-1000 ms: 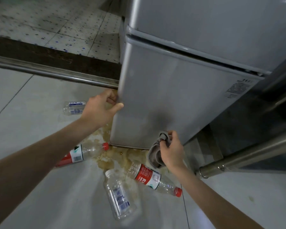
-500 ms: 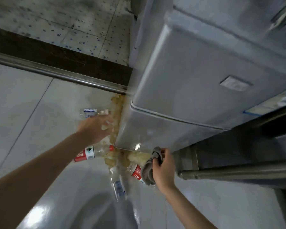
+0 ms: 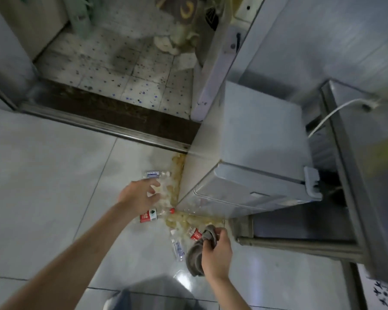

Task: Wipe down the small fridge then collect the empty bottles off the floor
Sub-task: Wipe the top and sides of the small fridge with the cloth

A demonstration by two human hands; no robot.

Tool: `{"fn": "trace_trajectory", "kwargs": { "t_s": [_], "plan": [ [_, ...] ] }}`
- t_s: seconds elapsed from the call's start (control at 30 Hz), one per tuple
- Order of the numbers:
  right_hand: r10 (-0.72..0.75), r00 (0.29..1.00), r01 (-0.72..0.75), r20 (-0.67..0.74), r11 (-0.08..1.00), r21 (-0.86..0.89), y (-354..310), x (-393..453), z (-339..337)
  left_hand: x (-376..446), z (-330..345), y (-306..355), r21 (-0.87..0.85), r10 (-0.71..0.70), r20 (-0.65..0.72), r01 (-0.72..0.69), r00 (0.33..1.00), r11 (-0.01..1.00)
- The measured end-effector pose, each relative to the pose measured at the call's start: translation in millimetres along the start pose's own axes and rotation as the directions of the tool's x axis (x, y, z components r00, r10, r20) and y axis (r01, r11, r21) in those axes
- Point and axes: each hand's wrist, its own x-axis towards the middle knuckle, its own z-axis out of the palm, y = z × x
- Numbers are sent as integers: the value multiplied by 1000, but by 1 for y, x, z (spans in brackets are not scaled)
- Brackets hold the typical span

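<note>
Our left hand (image 3: 139, 195) hovers open-fingered over bottles (image 3: 148, 216) on the stained tile floor (image 3: 43, 186); our right hand (image 3: 216, 253) grips a grey cloth (image 3: 195, 258) beside the small fridge (image 3: 255, 153).

Both bare arms are reaching forward and down from the bottom of the frame. The left hand (image 3: 139, 195) is hanging palm-down with the fingers spread loose and slightly curled, not gripping anything. The right hand (image 3: 217, 253) is sitting lower and closer in, fingers curled tight into a fist around a bunched grey cloth (image 3: 196, 257), wrist bent a bit inward.
</note>
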Motion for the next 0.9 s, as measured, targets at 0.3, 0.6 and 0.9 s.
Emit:
{"fn": "trace_trajectory", "kwargs": {
  "t_s": [0.3, 0.6, 0.9],
  "plan": [
    [-23, 995, 36, -96, 990, 134, -125, -61, -50, -82, -118, 5, -49, -23, 6, 23, 1000, 999],
    [68, 976, -23, -208, 977, 212, -185, -39, -77, -58, -166, 52, -52, 51, 40, -49, 998, 997],
    [225, 948, -152, -227, 943, 297, -216, 18, -80, 14, -195, 93, 85, 112, 102, -121, 988, 989]
  ]
}}
